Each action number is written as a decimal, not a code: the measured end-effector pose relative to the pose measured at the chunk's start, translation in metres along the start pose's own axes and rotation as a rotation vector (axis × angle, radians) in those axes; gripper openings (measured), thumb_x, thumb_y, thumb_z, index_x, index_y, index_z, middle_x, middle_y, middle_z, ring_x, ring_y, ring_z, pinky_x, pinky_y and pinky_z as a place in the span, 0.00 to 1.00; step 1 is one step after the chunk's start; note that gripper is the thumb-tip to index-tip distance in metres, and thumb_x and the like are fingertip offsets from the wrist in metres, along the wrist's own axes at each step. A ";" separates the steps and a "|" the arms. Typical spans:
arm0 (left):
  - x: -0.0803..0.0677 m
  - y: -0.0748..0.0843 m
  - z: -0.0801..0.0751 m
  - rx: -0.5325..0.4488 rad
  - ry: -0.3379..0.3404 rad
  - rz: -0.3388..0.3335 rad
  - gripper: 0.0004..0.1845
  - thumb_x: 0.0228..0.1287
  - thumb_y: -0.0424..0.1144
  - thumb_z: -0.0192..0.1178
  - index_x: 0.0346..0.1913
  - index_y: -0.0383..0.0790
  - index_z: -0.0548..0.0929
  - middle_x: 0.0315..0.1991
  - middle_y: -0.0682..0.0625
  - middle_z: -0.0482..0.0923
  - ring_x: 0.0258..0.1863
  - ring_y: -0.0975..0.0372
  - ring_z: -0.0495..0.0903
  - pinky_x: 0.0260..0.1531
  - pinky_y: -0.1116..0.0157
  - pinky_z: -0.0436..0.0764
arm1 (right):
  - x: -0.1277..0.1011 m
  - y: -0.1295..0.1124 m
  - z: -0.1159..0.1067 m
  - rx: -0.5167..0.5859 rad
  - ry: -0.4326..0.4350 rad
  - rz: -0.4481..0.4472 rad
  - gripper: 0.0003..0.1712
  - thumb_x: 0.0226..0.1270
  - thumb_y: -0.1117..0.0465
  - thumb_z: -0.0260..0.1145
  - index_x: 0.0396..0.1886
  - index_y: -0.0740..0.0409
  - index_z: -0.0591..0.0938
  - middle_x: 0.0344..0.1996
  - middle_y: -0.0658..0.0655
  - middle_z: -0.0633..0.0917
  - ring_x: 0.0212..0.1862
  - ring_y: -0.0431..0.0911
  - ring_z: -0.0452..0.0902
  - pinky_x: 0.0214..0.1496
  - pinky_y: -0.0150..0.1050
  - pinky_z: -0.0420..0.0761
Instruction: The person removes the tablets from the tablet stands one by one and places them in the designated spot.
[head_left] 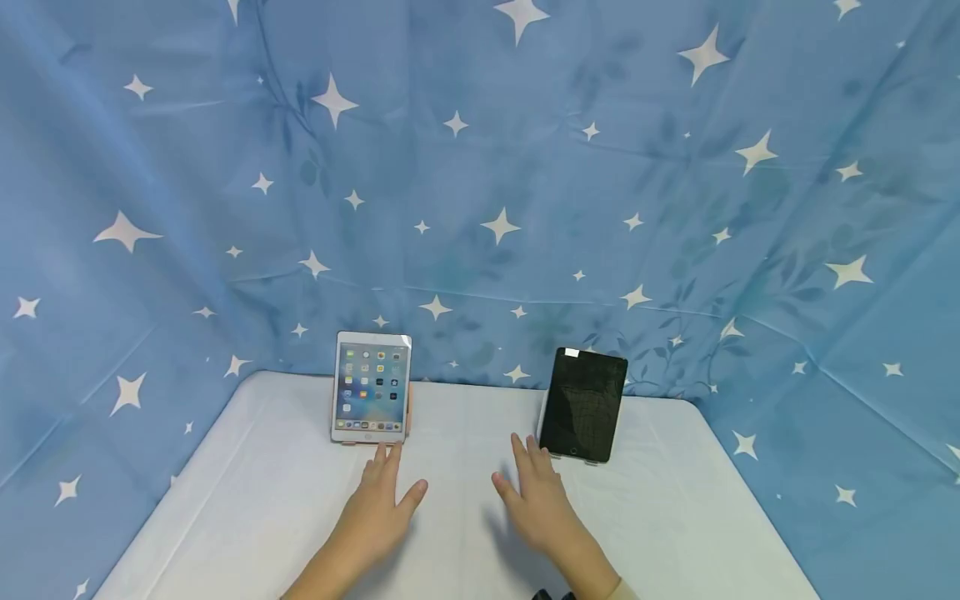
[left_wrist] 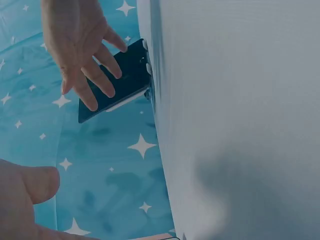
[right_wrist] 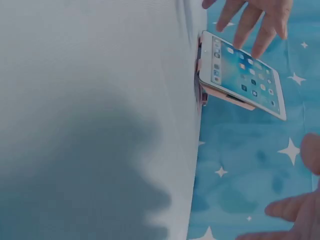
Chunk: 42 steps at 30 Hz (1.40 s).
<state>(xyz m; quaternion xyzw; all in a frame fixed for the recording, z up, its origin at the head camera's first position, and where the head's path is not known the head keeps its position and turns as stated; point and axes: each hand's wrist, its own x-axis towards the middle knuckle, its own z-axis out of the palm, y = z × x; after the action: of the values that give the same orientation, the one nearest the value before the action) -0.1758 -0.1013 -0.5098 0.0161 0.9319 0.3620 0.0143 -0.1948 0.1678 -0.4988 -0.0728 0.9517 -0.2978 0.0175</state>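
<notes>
The left hand [head_left: 378, 512] lies spread, its grip released: fingers straight and together, thumb angled out to the right, holding nothing. Its fingertips reach just short of the lower edge of the white tablet [head_left: 371, 387]; whether they touch it cannot be told. The right hand [head_left: 536, 504] is likewise released, fingers straight and slightly fanned, thumb pointing left, with its fingertips just beside the lower left corner of the black tablet [head_left: 583, 404]. In the left wrist view this hand [left_wrist: 80, 45] shows in front of the dark tablet [left_wrist: 120, 80] with its fingers splayed.

Both tablets are thin flat rectangles with rounded corners, propped nearly upright at the far edge of the bench [head_left: 450, 533], well apart from each other, white on the left, black on the right. The white one has a lit screen with rows of small coloured icons and sits in a pinkish holder; the right wrist view [right_wrist: 242, 75] shows it tilted back. The black one has a dark, glossy screen.

The bench is covered in smooth pale sheeting. Behind and to both sides hangs a creased blue cloth [head_left: 525, 167] printed with white stars.
</notes>
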 end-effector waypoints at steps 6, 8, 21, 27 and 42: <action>0.005 -0.003 -0.007 -0.109 0.041 -0.042 0.46 0.80 0.65 0.56 0.85 0.37 0.59 0.82 0.30 0.62 0.78 0.32 0.66 0.75 0.30 0.68 | 0.006 0.003 0.000 0.136 -0.040 -0.089 0.46 0.85 0.32 0.50 0.88 0.54 0.58 0.86 0.67 0.58 0.86 0.68 0.53 0.84 0.73 0.57; 0.006 -0.004 -0.010 -0.130 0.050 -0.054 0.44 0.80 0.64 0.56 0.85 0.39 0.61 0.79 0.30 0.68 0.75 0.31 0.70 0.73 0.30 0.72 | 0.007 0.002 0.001 0.157 -0.042 -0.115 0.45 0.85 0.33 0.51 0.88 0.54 0.59 0.86 0.65 0.60 0.86 0.66 0.55 0.85 0.71 0.58; 0.010 -0.014 -0.033 -0.272 0.075 -0.089 0.37 0.79 0.50 0.64 0.82 0.38 0.66 0.81 0.35 0.67 0.74 0.38 0.76 0.70 0.41 0.79 | 0.028 -0.004 0.011 0.497 0.005 -0.109 0.36 0.86 0.41 0.57 0.83 0.53 0.68 0.79 0.62 0.74 0.80 0.63 0.69 0.81 0.63 0.72; 0.013 -0.022 -0.045 -0.407 0.086 -0.100 0.31 0.79 0.40 0.63 0.79 0.36 0.70 0.77 0.34 0.73 0.70 0.41 0.81 0.63 0.49 0.88 | 0.042 -0.009 0.015 0.764 0.041 -0.104 0.28 0.88 0.57 0.57 0.80 0.64 0.70 0.75 0.71 0.77 0.77 0.68 0.72 0.70 0.61 0.84; 0.028 -0.052 -0.077 -0.723 0.035 -0.202 0.31 0.82 0.38 0.60 0.81 0.35 0.66 0.76 0.34 0.74 0.73 0.44 0.79 0.60 0.53 0.90 | 0.069 -0.032 0.020 1.025 0.022 -0.026 0.25 0.86 0.63 0.57 0.76 0.65 0.73 0.71 0.71 0.81 0.71 0.65 0.80 0.67 0.58 0.87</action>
<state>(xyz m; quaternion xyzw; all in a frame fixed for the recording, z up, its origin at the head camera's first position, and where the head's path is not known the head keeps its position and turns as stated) -0.2079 -0.1904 -0.4886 -0.0882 0.7408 0.6648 0.0390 -0.2576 0.1200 -0.4965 -0.0636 0.6826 -0.7271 0.0371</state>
